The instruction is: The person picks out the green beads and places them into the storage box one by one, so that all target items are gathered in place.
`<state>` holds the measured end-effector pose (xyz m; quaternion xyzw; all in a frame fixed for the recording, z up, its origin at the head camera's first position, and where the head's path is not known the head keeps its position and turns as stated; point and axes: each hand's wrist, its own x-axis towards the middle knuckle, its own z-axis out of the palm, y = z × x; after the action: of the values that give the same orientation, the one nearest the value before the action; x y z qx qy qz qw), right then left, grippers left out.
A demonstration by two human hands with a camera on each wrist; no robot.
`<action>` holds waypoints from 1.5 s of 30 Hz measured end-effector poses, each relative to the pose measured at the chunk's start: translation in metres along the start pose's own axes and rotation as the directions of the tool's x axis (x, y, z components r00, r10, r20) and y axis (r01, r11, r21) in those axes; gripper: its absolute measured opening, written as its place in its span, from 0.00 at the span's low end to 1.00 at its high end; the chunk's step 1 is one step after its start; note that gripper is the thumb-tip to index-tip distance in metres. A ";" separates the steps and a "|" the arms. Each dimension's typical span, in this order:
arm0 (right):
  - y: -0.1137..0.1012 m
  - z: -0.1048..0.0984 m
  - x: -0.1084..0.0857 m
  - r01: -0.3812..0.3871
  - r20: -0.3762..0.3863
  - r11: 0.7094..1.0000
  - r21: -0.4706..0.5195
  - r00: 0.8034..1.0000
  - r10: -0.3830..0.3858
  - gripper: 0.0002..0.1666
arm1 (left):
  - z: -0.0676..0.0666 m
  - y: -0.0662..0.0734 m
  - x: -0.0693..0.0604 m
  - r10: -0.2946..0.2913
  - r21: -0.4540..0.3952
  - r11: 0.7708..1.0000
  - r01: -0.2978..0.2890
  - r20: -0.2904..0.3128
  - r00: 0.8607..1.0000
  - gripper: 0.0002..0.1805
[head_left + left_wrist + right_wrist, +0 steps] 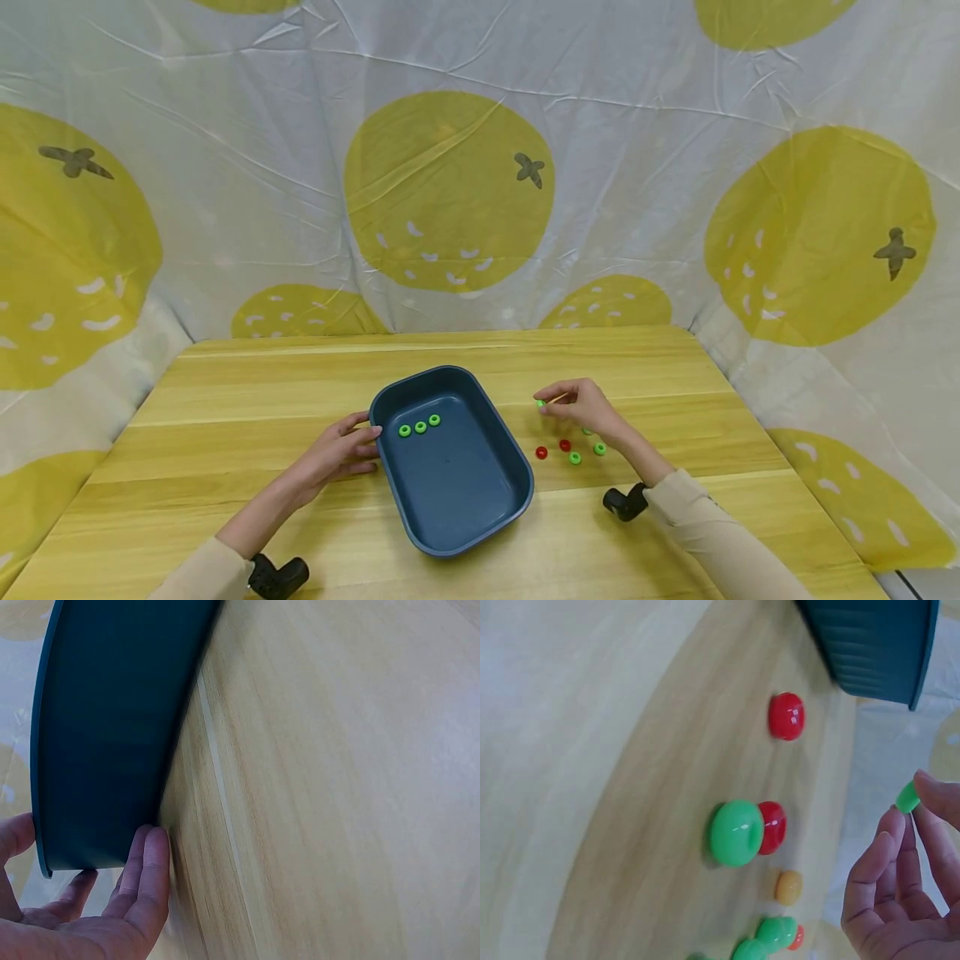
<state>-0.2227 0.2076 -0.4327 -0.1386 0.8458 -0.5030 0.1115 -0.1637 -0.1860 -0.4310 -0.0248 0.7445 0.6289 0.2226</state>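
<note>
A dark blue rectangular tray (450,500) stands on the table with three green ring-shaped beads (421,427) in a row inside it. My left hand (341,454) holds the tray's left side, thumb at the rim and fingers against the outer wall, as the left wrist view also shows. Right of the tray, my right hand (585,406) pinches one green bead (907,798) between thumb and fingertips, raised above the table. Below that hand lie red beads (542,452) and green beads (574,458); some are partly hidden by the hand.
The wooden table (300,375) carries everything. In the right wrist view, an orange bead (788,888) lies among the loose ones. A fruit-patterned cloth (622,167) hangs behind the table and at its sides. Each wrist wears a black camera (625,503).
</note>
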 end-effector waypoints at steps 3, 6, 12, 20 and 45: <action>-0.005 -0.001 0.002 -0.016 0.002 0.999 0.035 1.000 0.016 0.21 | -0.001 0.000 0.000 -0.001 -0.007 1.000 0.001 -0.001 1.000 0.34; -0.009 -0.001 0.004 -0.023 -0.001 0.998 0.058 1.000 0.023 0.23 | -0.001 -0.001 0.001 0.006 -0.007 1.000 -0.006 0.012 1.000 0.34; -0.020 0.004 0.011 -0.022 -0.001 0.997 0.077 1.000 0.022 0.23 | -0.003 -0.001 0.001 0.008 -0.007 1.000 -0.008 0.018 1.000 0.36; -0.038 0.016 0.020 0.015 0.035 0.994 0.105 0.999 -0.018 0.21 | -0.002 -0.001 0.000 0.012 -0.005 1.000 -0.012 0.012 1.000 0.35; -0.078 0.068 0.048 0.128 0.150 0.988 0.084 0.979 -0.139 0.20 | -0.001 -0.001 -0.001 0.008 -0.012 1.000 -0.008 -0.006 1.000 0.34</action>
<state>-0.2360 0.0998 -0.3977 -0.2297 0.8040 -0.5281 0.1481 -0.1632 -0.1877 -0.4315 -0.0251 0.7416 0.6341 0.2175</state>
